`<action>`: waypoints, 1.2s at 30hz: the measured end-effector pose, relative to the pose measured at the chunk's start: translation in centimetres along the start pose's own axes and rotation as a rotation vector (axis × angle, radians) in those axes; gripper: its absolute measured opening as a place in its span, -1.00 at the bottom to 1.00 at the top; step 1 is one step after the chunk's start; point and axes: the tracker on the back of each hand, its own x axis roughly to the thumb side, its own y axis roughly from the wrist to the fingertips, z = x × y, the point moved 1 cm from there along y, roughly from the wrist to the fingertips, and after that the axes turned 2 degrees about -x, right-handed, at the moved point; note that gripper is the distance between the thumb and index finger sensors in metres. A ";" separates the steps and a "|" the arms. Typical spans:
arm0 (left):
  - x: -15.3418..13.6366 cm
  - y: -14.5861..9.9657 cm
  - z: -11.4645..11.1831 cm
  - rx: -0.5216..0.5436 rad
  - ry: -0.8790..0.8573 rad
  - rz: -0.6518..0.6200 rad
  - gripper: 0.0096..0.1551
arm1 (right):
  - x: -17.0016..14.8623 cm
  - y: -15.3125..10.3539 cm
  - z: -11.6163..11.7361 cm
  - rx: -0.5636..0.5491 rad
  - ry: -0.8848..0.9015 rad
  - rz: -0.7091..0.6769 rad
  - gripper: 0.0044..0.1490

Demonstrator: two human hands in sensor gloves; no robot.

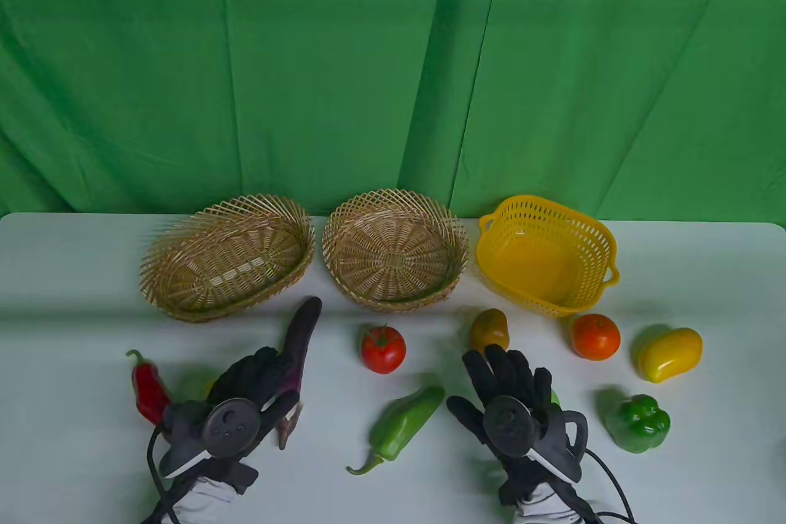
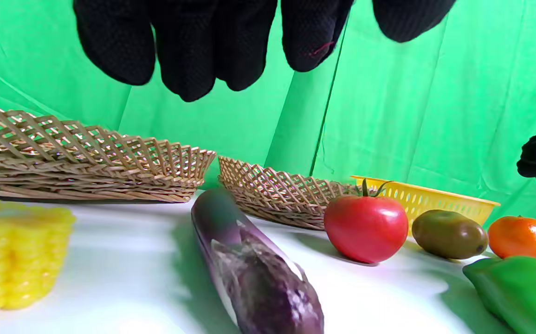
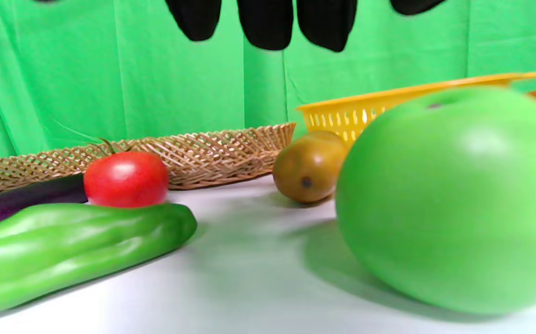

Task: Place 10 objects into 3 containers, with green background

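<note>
While all three containers stand empty along the back of the counter [image 1: 73, 278], the task looks barely begun: the oval wicker basket [image 1: 228, 257], the round wicker basket [image 1: 394, 249] and the yellow plastic basket [image 1: 548, 254] hold nothing that shows. Ten objects lie loose in front of them. From left to right there is a red chili [image 1: 147, 387], a yellow corn cob [image 2: 15, 257], a purple eggplant [image 1: 301, 336], a red tomato [image 1: 383, 349], a long green pepper [image 1: 402, 426], a brownish-green fruit [image 1: 489, 329], a green apple [image 3: 453, 199], an orange [image 1: 595, 336], a yellow mango [image 1: 669, 354] and a green bell pepper [image 1: 638, 422].

Both hands hover low over the near row with fingers spread and nothing gripped. The left hand [image 1: 252, 392] hangs above the eggplant and the corn; the right hand [image 1: 509, 389] hangs above the apple, which the table view almost hides. Every object is left to place, and the eggplant and apple look like the likeliest first picks.
</note>
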 end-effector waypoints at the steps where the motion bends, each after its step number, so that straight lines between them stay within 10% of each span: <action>1: 0.0 0.0 0.0 -0.001 0.000 0.000 -0.25 | 0.0 0.0 0.0 -0.001 0.001 0.000 0.00; 21: -0.6 -0.4 1.0 0.044 -0.008 0.022 -0.25 | 0.2 -0.1 -0.3 -0.008 0.008 -0.006 0.00; 36: -7.0 -2.4 3.1 0.194 0.044 0.240 -0.26 | 0.7 -0.2 0.0 -0.001 0.015 -0.022 0.00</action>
